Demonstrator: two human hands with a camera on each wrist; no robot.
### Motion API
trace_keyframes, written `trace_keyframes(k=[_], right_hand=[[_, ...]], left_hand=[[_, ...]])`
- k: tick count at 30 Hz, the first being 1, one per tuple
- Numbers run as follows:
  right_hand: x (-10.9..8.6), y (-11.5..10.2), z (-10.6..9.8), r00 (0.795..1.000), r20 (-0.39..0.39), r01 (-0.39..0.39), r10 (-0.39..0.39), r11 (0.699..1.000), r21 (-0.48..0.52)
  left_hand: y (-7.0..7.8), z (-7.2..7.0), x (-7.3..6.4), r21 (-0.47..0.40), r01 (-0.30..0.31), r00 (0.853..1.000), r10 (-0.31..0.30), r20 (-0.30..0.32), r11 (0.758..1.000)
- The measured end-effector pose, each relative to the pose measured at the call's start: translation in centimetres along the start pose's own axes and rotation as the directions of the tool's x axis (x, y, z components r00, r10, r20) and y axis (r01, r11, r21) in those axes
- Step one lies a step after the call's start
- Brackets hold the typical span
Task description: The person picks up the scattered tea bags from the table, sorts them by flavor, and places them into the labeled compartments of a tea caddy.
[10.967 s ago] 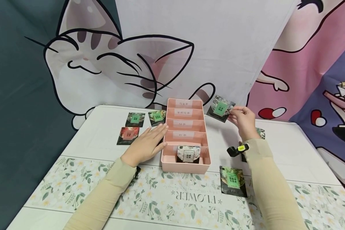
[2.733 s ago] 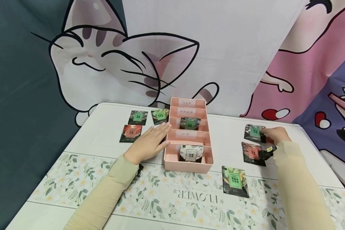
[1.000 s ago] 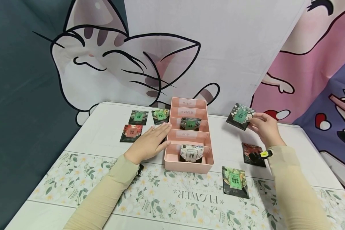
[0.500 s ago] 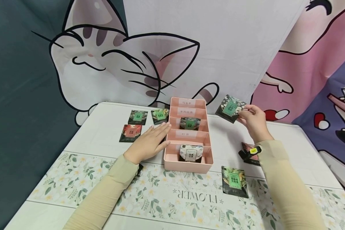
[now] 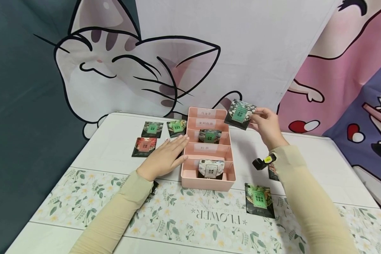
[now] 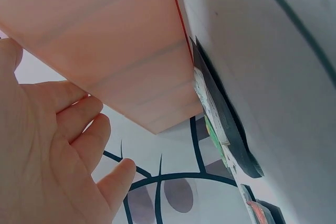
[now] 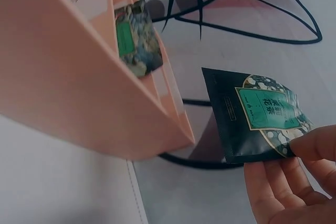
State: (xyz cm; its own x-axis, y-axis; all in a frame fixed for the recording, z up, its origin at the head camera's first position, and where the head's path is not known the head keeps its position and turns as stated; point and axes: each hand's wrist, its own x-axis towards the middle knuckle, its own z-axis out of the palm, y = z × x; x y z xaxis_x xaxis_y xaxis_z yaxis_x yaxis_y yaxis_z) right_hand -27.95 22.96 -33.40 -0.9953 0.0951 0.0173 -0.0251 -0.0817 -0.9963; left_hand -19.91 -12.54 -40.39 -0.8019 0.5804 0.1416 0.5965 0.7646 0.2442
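Note:
A pink divided box (image 5: pixel 206 185) with paper labels on its dividers stands mid-table. My right hand (image 5: pixel 266 128) pinches the edge of a dark tea sachet (image 5: pixel 239 114) with a green label and white-flower print. The sachet is held up beside the box's back right corner; the right wrist view shows its printed face (image 7: pixel 270 109). My left hand (image 5: pixel 162 158) rests along the box's left wall, fingers straight. Inside the box, a green-labelled sachet (image 5: pixel 210 136) stands in the middle compartment and a white-labelled sachet (image 5: pixel 211 169) in the front one.
Left of the box lie a green-labelled sachet (image 5: pixel 152 129), a red one (image 5: pixel 144 146) and a bright green one (image 5: pixel 176 127). At right, a large green-labelled sachet (image 5: pixel 259 200) lies flat, and another sachet (image 5: pixel 273 173) is partly behind the right sleeve.
A green-labelled sachet earlier in my right hand now stands in the box. My right hand has since picked up the white-flower sachet at right and carried it left. The left hand stays put.

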Motion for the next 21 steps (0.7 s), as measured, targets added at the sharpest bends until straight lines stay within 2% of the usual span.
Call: trace_keyframes(k=[9, 21], right_hand=[[0.6, -0.5, 2.4, 0.998, 0.057, 0.044, -0.038, 0.995, -0.094], [1.7, -1.0, 4.3, 0.994, 0.106, 0.010, 0.017, 0.970, -0.244]], left_hand=[[0.0, 0.0, -0.1, 0.002, 0.000, 1.000, 0.000, -0.001, 1.000], [0.1, -0.1, -0.1, 0.005, -0.001, 1.000, 0.001, 0.002, 1.000]])
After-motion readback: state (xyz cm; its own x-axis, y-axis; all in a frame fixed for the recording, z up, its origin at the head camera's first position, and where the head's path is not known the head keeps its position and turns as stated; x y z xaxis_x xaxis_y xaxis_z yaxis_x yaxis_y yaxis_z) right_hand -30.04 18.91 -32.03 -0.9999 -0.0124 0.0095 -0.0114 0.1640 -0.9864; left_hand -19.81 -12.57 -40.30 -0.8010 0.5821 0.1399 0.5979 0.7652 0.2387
